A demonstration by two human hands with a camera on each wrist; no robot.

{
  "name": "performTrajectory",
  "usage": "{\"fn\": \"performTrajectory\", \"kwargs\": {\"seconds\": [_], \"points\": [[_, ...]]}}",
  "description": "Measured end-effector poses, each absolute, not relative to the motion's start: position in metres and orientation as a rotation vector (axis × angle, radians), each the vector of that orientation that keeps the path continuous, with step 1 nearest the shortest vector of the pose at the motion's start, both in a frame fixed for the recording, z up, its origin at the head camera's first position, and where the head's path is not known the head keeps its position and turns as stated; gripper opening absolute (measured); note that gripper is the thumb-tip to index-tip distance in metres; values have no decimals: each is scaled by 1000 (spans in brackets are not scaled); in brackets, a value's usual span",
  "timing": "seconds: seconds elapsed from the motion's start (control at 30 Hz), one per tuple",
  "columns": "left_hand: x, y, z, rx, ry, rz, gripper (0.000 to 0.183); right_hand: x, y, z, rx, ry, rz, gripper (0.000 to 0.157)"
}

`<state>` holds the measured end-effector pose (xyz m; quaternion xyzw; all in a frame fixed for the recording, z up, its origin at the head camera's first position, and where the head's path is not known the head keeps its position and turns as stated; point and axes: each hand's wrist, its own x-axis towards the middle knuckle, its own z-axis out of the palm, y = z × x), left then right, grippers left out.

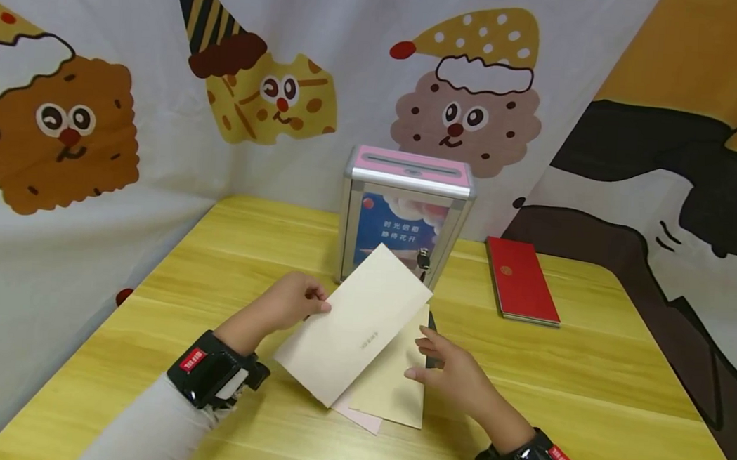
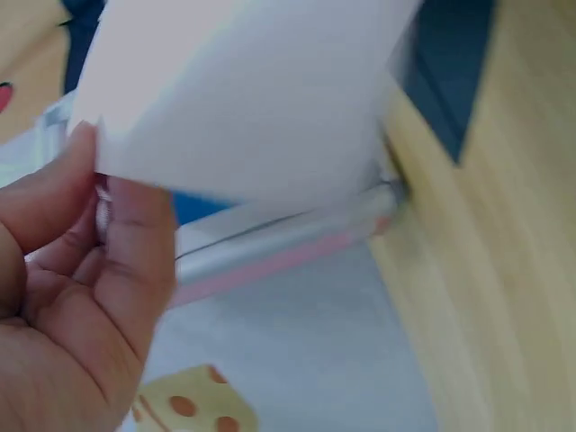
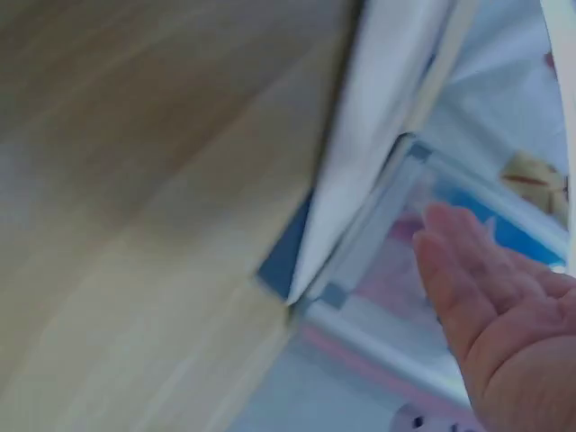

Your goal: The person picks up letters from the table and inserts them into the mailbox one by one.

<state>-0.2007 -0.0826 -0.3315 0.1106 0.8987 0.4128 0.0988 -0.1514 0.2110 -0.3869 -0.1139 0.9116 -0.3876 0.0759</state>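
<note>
lower right, the right hand, fingers extended, grips nothing near a pale-yellow paper sheet. at centre, the left hand pinches a cream rectangular paper card by one edge; this one-sided hold could let it slip. beyond stands a silver-framed, pink-topped box.

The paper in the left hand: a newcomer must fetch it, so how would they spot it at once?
On the yellow table, find the pink-topped box. In front, the left hand pinches the cream paper. Unlike the yellower sheet and pink sheet partly behind it, this one shows small printing.
</note>
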Motion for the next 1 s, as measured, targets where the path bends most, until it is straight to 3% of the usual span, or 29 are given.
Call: {"fn": "performTrajectory", "kwargs": {"seconds": [0.13, 0.37, 0.63, 1.0], "points": [[-196, -74, -320, 365, 2671, 1399, 9, -150, 202, -371, -515, 2644, -1263, 73], [-192, -56, -299, 376, 2716, 1626, 12, -153, 190, -336, -583, 2694, -1395, 35], [-195, -43, -267, 549, 2807, 1749, 11, -173, 195, -298, -535, 3023, -1381, 27], [-225, -27, -222, 1166, 3148, 1832, 9, -218, 204, -227, -798, 3507, -1105, 22]]}}
